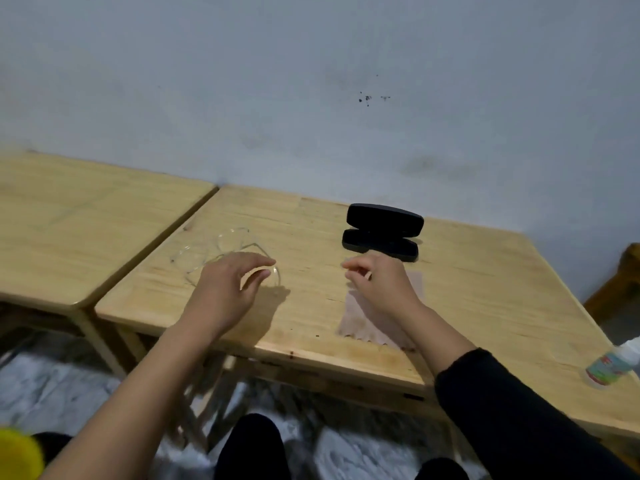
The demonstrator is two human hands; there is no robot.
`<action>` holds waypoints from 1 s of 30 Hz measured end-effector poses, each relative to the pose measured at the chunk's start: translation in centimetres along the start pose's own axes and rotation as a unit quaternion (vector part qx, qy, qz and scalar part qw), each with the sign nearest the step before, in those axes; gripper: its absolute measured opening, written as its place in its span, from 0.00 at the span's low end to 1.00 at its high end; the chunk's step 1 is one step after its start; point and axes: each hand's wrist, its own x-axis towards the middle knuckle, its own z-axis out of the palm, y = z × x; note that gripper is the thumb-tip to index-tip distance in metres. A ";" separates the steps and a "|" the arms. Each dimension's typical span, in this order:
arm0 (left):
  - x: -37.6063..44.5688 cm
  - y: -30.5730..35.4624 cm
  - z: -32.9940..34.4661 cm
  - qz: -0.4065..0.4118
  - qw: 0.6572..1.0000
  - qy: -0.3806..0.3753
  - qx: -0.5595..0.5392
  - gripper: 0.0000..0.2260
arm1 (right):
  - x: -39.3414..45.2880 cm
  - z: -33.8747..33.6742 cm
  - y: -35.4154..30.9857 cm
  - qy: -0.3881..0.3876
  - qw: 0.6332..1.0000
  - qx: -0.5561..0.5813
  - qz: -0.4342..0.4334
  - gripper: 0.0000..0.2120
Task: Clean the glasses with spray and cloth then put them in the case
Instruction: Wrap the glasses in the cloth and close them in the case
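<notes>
Well, our left hand (pixel 228 282) hovers loosely curled over the clear glasses (pixel 214 252) at ten o'clock; our right hand (pixel 379 280) hangs relaxed above the cloth (pixel 381 327); the open case (pixel 382 232) at twelve; the spray bottle (pixel 614 365) at four, label unreadable

One view only, taken from a wide-angle camera worn on the person's head. It looks forward and steeply down onto a wooden bench (pixel 311 306), whose far edge meets a pale wall (pixel 311 81) that fills the upper half of the picture. The horizon is tilted, so the bench slopes down toward the right. The camera sits close: both forearms enter from the near edge, with the left hand (pixel 225 289) and right hand (pixel 381 282) mid-frame. A second bench (pixel 86 220) lies at far left, and the floor (pixel 52 386) shows below.
</notes>
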 end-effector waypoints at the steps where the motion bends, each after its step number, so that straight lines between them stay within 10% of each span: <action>1: -0.5 -1.5 -1.0 -0.006 1.000 0.024 0.017 0.10 | 1.0 0.9 -0.5 -0.006 1.000 -0.004 -0.023 0.10; 19: -2.5 -10.7 -1.4 -0.071 0.992 0.091 0.048 0.12 | 8.2 9.8 -4.6 -0.060 0.991 0.092 -0.080 0.11; 30: 1.3 -7.6 -1.1 -0.047 0.980 0.190 -0.037 0.10 | 8.4 5.2 -5.0 0.035 0.981 0.152 -0.117 0.06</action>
